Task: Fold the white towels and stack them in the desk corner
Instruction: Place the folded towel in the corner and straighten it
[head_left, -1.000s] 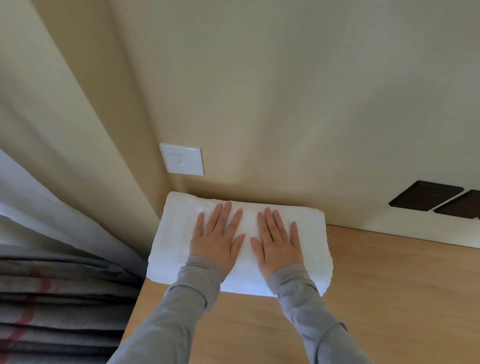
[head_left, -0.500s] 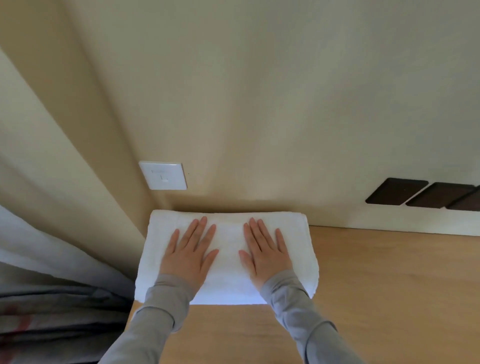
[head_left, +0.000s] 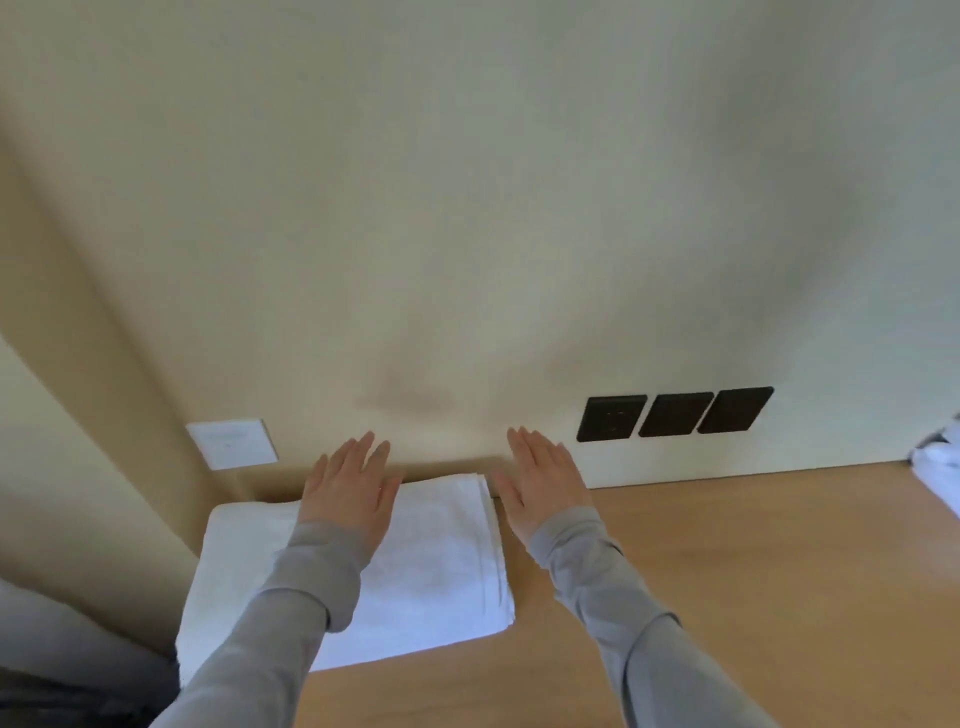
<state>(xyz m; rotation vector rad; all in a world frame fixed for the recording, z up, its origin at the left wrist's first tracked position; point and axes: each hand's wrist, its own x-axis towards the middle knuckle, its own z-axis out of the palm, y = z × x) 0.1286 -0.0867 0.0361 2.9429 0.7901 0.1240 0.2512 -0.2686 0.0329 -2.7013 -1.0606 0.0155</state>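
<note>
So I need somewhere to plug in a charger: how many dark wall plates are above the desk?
3, side by side in a row on the wall just above the desk: left plate, middle plate, right plate. More could sit beyond the frame.

Cream wall (head_left: 467, 208) mtg wooden desk (head_left: 753, 571) in a corner.
White switch plate (head_left: 232, 443) at left nr corner; 3 dark socket plates (head_left: 674, 413) in a row just abv desktop, right of ctr.

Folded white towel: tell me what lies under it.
The folded white towel lies on the wooden desk, in the corner against the wall. Whether anything sits beneath it is hidden by the cloth.
</note>
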